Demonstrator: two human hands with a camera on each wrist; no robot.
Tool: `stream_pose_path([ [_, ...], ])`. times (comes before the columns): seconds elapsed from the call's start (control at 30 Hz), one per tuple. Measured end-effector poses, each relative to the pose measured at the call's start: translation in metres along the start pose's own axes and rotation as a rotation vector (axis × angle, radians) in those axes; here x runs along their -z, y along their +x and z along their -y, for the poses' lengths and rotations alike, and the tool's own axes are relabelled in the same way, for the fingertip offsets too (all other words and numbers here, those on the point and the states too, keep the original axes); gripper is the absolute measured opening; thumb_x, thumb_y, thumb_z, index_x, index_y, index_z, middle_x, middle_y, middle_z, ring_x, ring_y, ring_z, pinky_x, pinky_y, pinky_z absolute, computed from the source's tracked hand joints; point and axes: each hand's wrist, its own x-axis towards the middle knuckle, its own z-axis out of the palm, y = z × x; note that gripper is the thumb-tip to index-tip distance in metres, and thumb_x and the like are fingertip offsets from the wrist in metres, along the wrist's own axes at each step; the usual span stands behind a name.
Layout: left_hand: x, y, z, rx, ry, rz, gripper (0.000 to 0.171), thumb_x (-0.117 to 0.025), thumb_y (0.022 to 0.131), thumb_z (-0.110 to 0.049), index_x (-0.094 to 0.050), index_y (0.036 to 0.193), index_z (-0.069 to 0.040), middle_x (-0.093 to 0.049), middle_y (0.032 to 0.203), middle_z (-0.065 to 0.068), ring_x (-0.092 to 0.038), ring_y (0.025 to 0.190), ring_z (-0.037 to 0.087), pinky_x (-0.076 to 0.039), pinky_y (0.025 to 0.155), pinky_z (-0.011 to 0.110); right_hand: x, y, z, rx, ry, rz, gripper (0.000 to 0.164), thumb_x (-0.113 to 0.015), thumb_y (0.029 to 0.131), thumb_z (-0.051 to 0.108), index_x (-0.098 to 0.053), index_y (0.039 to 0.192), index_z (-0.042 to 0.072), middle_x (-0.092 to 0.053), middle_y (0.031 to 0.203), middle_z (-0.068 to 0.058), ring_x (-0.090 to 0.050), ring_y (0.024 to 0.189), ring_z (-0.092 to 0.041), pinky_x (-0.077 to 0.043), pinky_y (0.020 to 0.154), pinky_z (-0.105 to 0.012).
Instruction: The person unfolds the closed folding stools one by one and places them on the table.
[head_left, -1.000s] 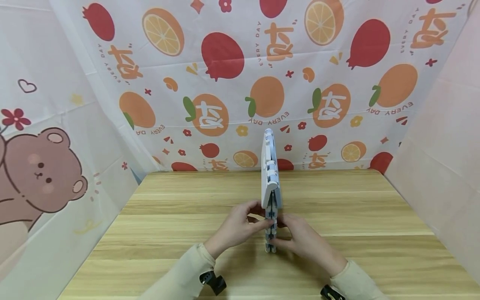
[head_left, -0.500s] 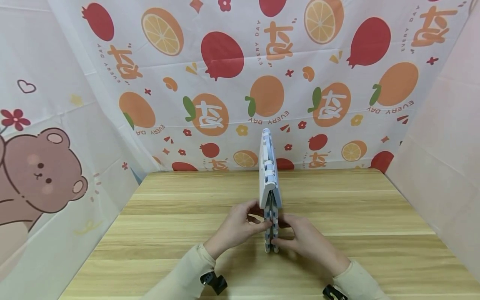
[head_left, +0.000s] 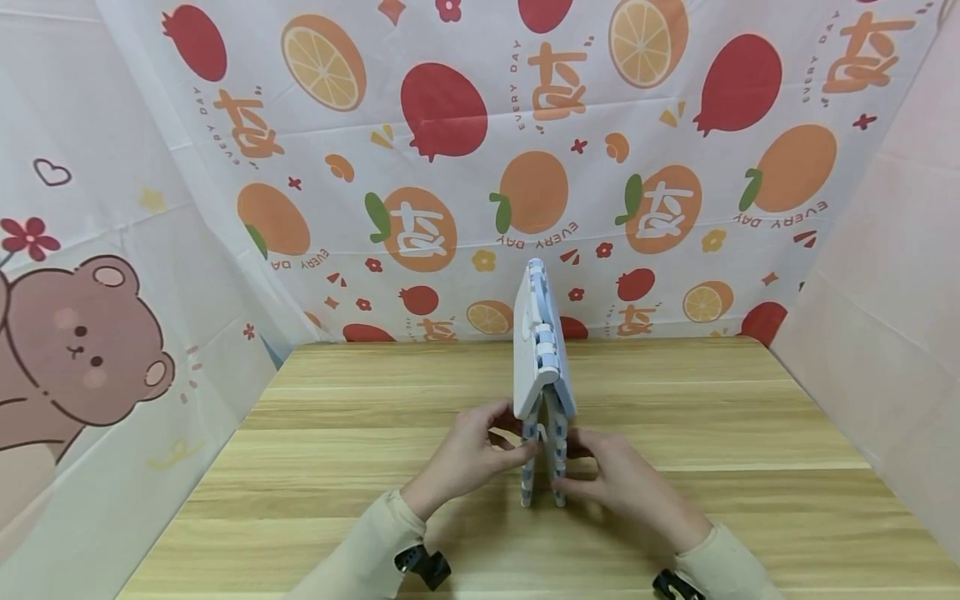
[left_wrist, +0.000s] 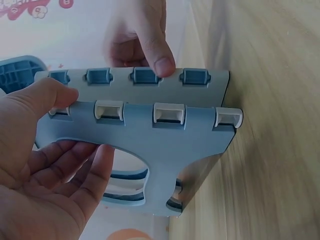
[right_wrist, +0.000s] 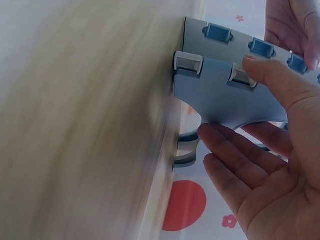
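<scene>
A white and blue-grey plastic folding step stool [head_left: 531, 367] stands upright on the table, partly unfolded, its two halves leaning together at the top and parted below. My left hand [head_left: 468, 450] grips its left leg panel [left_wrist: 137, 132], thumb over the hinged front edge and fingers at the cutout. Opposite, my right hand [head_left: 626, 483] holds the right leg panel [right_wrist: 220, 95] the same way, thumb on a white hinge clip [right_wrist: 243, 76]. A narrow gap runs between the two panels. The far side of the stool is hidden in the head view.
The wooden table [head_left: 337, 483] stretches out on both sides of the stool. Behind it hangs a fruit-print cloth [head_left: 450, 208]; a bear-print cloth [head_left: 82, 350] covers the left side and a pale cloth [head_left: 885, 292] the right.
The stool's two leg panels, nearly together a second ago, have spread apart. My right hand has moved slightly right with its panel, my left slightly left; the top halves have widened too.
</scene>
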Motion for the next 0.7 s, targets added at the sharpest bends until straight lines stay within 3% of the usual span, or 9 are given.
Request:
stream_pose_path([
  [0.3,0.006,-0.004,0.001,0.011,-0.001,-0.011,0.033,-0.083,0.092,-0.013,-0.071,0.122,-0.006,-0.077,0.111,0.013,-0.073,0.104,0.028,-0.065,0.083,0.032,0.004,-0.003,-0.001,-0.025,0.01,0.015,0.056,-0.085,0.094,0.033,-0.065,0.142,0.011,-0.075,0.135,-0.006,-0.075,0.12,-0.024,-0.06,0.104,-0.047],
  [0.7,0.014,-0.011,0.003,0.023,0.033,-0.021,0.034,-0.084,0.091,-0.014,-0.071,0.122,-0.008,-0.078,0.112,0.01,-0.075,0.107,0.025,-0.066,0.084,0.041,0.01,-0.008,-0.004,-0.024,-0.002,0.022,0.061,-0.084,0.095,0.034,-0.062,0.145,0.007,-0.075,0.135,-0.01,-0.076,0.119,-0.027,-0.062,0.101,-0.046],
])
